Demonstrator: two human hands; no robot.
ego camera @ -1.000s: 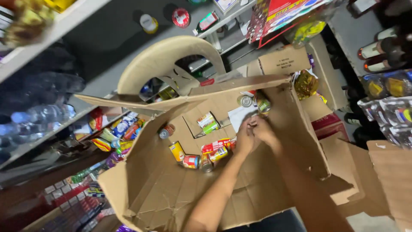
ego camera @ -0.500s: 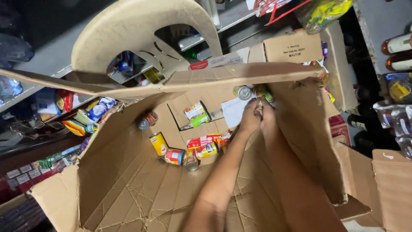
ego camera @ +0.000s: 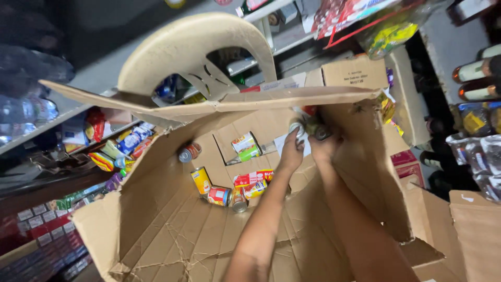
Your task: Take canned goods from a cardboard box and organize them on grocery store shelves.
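A large open cardboard box (ego camera: 172, 235) lies tipped toward me, and both my arms reach deep into it. My left hand (ego camera: 291, 152) and my right hand (ego camera: 324, 147) are side by side at the far right corner, fingers closed on a small cluster of cans (ego camera: 309, 126) under the top flap. Left of my hands lie loose tins: a green and white can (ego camera: 246, 146), a yellow can (ego camera: 200, 180), a red can (ego camera: 219, 196) and a silver-topped can (ego camera: 189, 152). A flat red packet (ego camera: 251, 178) lies among them.
A beige plastic chair (ego camera: 193, 52) stands behind the box. Shelves with snack packets (ego camera: 107, 151) and water bottles (ego camera: 31, 112) are on the left. A smaller carton (ego camera: 355, 70) and bottles (ego camera: 477, 68) are at the right, with flattened cardboard (ego camera: 469, 235) below.
The view has moved in closer to the box. Both hands have pushed further toward the far right corner and now close on the cans there.
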